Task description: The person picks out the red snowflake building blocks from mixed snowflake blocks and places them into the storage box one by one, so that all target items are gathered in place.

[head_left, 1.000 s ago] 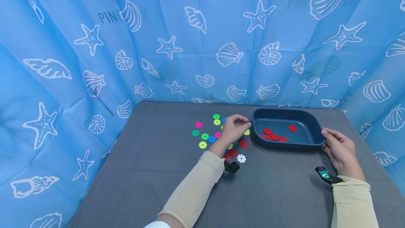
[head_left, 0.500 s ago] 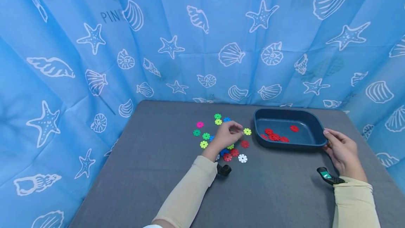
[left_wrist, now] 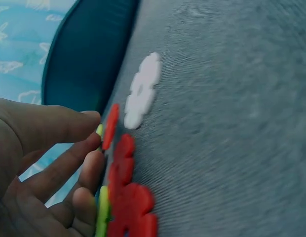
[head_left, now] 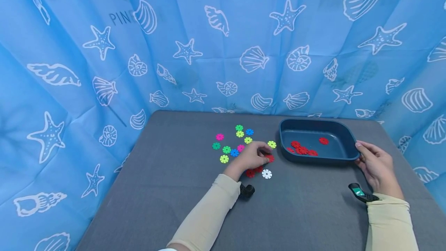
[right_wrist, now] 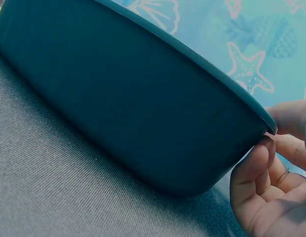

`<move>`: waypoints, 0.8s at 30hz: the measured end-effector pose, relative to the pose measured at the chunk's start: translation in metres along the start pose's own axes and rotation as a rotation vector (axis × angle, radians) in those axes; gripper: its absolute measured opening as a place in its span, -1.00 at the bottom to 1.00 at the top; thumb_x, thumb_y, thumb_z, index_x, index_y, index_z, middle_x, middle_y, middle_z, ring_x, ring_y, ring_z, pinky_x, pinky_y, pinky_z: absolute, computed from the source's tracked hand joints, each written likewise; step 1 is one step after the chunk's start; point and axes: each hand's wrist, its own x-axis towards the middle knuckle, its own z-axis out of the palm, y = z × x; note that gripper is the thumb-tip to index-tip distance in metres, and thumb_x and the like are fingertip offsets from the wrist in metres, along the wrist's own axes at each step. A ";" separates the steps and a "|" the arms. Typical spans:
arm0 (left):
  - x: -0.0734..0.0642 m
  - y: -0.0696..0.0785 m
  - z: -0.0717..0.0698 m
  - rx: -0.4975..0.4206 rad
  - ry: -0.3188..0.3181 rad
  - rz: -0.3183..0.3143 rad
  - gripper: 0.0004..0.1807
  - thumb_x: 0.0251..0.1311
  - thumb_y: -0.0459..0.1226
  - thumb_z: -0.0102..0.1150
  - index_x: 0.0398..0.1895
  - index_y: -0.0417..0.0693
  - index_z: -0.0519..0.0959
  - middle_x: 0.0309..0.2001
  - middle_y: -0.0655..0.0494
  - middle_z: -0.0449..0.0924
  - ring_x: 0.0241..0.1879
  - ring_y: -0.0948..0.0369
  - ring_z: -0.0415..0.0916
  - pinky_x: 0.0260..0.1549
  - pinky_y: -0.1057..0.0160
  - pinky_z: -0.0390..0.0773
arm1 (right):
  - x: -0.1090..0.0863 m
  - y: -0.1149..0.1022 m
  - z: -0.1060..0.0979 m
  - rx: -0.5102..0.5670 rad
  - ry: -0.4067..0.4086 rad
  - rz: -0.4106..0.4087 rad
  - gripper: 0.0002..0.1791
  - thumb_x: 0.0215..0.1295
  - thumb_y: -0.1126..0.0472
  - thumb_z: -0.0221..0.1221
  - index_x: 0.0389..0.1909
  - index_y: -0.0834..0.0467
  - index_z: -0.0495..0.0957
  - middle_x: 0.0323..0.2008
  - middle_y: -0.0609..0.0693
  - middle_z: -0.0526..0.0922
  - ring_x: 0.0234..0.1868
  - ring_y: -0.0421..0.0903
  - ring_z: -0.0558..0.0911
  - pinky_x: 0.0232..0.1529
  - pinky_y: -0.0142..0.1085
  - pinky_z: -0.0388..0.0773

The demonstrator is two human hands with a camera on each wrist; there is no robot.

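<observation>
- Sleeves [head_left: 205, 212], qty 2, beige: nearest; wrist device [head_left: 358, 192] by R one.
- White disc [head_left: 266, 174], qty 1: flat on bench [head_left: 306, 208].
- Red pair [head_left: 250, 173]: bench, just L of white disc.
- R hand [head_left: 378, 169]: grip pinching tray rim at R end, prob. steadying.
- L hand [head_left: 249, 156]: thumb + fingers at loose red disc [head_left: 270, 159]; can't tell if grip has hold. Step (judged): pick-up of that disc, on bench betw. hand & tray. Next move calls for firm edge pinch, lift clear of neighbours, tray held still.
- Tray [head_left: 317, 160], dk blue: on bench; red discs inside [head_left: 302, 150], mostly near L corner, one apart.
- Mixed discs [head_left: 226, 150], grn/yel/pink/blue: loose, mostly L of & beyond L hand.
- Curtain [head_left: 209, 73], blue w/ wht shell prints: backdrop.
</observation>
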 end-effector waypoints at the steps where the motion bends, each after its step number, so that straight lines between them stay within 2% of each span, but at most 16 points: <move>1: 0.000 0.000 0.001 0.002 0.001 0.002 -0.65 0.37 -0.40 0.35 0.19 -0.09 0.69 0.07 0.09 0.70 -0.20 0.30 0.54 -0.16 0.40 0.60 | 0.000 0.000 0.000 0.001 -0.001 0.000 -0.74 0.32 -0.01 0.45 -0.02 -0.10 0.73 -0.12 -0.26 0.66 -0.26 -0.28 0.62 -0.35 -0.40 0.65; 9: 0.002 -0.002 0.007 0.040 0.011 0.007 -0.65 0.32 -0.41 0.40 0.16 -0.12 0.70 0.03 0.03 0.69 -0.21 0.33 0.51 -0.17 0.44 0.58 | 0.000 0.000 0.001 0.002 0.006 -0.004 -0.75 0.32 -0.02 0.46 -0.04 -0.10 0.73 -0.09 -0.24 0.64 -0.24 -0.27 0.62 -0.34 -0.40 0.65; 15: 0.004 -0.003 0.009 0.085 0.015 0.010 -0.64 0.30 -0.38 0.43 0.16 -0.12 0.69 -0.01 0.06 0.66 -0.22 0.34 0.51 -0.17 0.44 0.58 | -0.001 0.000 0.001 -0.006 0.013 0.006 -0.73 0.30 -0.04 0.47 -0.04 -0.11 0.72 -0.09 -0.25 0.63 -0.24 -0.27 0.62 -0.34 -0.40 0.65; 21: 0.007 0.000 0.010 0.245 -0.002 -0.004 -0.61 0.35 -0.28 0.41 0.24 -0.02 0.70 0.03 0.12 0.60 -0.17 0.36 0.47 -0.12 0.43 0.57 | -0.002 -0.002 0.002 0.002 0.016 0.007 -0.74 0.30 -0.04 0.46 -0.05 -0.10 0.73 -0.11 -0.26 0.65 -0.24 -0.26 0.61 -0.35 -0.40 0.65; 24: 0.007 0.001 0.011 0.311 -0.018 -0.013 -0.66 0.37 -0.24 0.40 0.19 0.03 0.74 0.01 0.16 0.57 -0.16 0.36 0.43 -0.15 0.42 0.55 | -0.001 -0.002 0.002 0.009 0.014 0.006 -0.75 0.30 -0.03 0.46 -0.06 -0.10 0.74 -0.13 -0.26 0.66 -0.25 -0.26 0.62 -0.35 -0.40 0.65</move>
